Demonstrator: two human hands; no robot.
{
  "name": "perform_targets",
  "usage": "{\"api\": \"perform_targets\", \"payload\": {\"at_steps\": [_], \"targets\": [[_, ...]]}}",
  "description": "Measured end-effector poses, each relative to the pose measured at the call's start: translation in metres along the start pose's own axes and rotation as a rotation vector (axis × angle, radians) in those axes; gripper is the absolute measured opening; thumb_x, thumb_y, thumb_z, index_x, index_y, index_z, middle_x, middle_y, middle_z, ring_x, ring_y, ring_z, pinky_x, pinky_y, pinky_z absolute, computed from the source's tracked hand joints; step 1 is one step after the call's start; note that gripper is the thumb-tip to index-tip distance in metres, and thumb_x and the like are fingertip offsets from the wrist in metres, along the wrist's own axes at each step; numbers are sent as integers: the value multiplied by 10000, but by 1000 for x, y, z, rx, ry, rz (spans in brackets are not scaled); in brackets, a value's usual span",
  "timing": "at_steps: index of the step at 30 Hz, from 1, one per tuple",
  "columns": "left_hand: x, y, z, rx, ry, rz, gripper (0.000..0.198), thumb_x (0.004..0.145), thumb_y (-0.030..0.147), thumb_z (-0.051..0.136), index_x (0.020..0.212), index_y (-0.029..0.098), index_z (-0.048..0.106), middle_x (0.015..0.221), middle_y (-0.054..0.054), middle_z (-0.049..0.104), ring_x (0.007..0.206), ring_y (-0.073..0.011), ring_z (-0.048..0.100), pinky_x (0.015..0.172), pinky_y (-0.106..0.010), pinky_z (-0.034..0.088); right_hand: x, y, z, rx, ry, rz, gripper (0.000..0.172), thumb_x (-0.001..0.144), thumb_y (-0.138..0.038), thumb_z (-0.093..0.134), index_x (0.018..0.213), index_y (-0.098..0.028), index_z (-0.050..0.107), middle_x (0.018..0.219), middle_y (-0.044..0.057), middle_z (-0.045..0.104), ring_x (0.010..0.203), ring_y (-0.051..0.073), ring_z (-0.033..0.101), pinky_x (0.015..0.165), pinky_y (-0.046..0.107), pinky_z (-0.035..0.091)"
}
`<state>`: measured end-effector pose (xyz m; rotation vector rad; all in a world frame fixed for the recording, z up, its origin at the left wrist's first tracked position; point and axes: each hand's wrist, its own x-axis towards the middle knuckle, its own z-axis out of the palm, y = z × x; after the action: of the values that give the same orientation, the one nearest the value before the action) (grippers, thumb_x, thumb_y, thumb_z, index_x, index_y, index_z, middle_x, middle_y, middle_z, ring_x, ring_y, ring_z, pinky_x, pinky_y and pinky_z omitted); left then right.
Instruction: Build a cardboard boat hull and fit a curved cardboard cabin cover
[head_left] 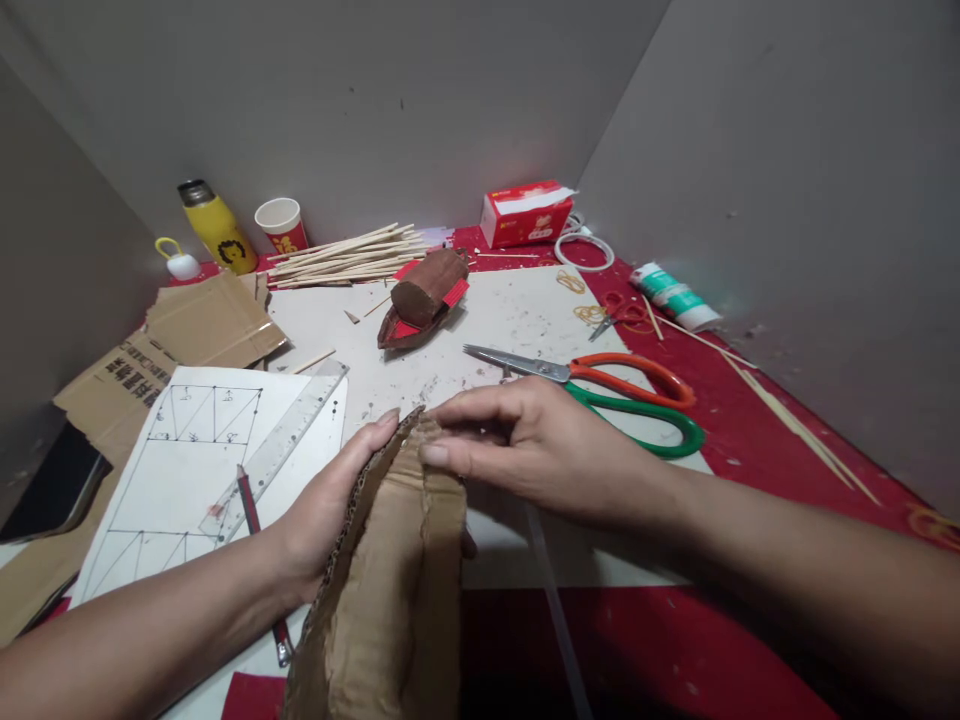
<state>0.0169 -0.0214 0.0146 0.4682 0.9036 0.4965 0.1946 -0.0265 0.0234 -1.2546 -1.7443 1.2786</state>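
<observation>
Between my hands is a folded strip of brown corrugated cardboard (382,590), its sides bent up along creases. My left hand (326,515) wraps the left wall from outside, with the thumb near the top edge and some fingers hidden beneath. At the far end, my right hand (517,435) pinches the cardboard between thumb and fingers. Just beyond the right hand lie large scissors (562,368) with one orange and one green handle. A small brown model boat (424,300) with red parts stands farther back on the white sheet (510,310).
On the left are a drawing (202,410), a clear ruler (285,440), a pencil (250,505), cardboard pieces (214,320) and a dark phone (52,480). Wooden sticks (345,258), a yellow bottle (217,230), a paper cup (281,225) and a red tissue box (529,215) line the back.
</observation>
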Motion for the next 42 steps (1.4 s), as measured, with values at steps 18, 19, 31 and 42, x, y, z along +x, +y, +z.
{"api": "perform_targets", "payload": {"at_steps": [18, 19, 31, 42], "targets": [[-2, 10, -16, 1121, 207, 1063, 44, 840, 191, 664, 850, 207, 704, 791, 30, 715, 689, -86, 630, 656, -183, 499, -3, 16, 10, -242, 124, -258, 177, 882, -136, 565, 771, -138, 702, 730, 9, 637, 682, 95, 585, 645, 202, 427], [-2, 9, -16, 1162, 205, 1108, 59, 839, 172, 661, 858, 205, 707, 806, 26, 724, 697, -87, 640, 661, -184, 503, -3, 16, 10, -239, 129, -263, 175, 881, -130, 567, 779, -138, 710, 724, 10, 637, 681, 95, 588, 644, 200, 430], [6, 7, -23, 1214, 124, 1260, 150, 777, 134, 713, 908, 205, 704, 851, 5, 738, 764, -109, 678, 704, -207, 544, -5, 17, 13, -146, 185, -236, 161, 871, -124, 585, 819, -173, 729, 790, 10, 706, 726, 110, 639, 673, 211, 463], [3, 6, -16, 1029, 205, 1024, 99, 775, 133, 706, 802, 220, 746, 775, 35, 762, 700, -102, 691, 690, -184, 562, -10, 16, 16, -230, 156, -230, 283, 933, -158, 454, 719, -150, 638, 751, 17, 655, 691, 107, 586, 651, 226, 427]]}}
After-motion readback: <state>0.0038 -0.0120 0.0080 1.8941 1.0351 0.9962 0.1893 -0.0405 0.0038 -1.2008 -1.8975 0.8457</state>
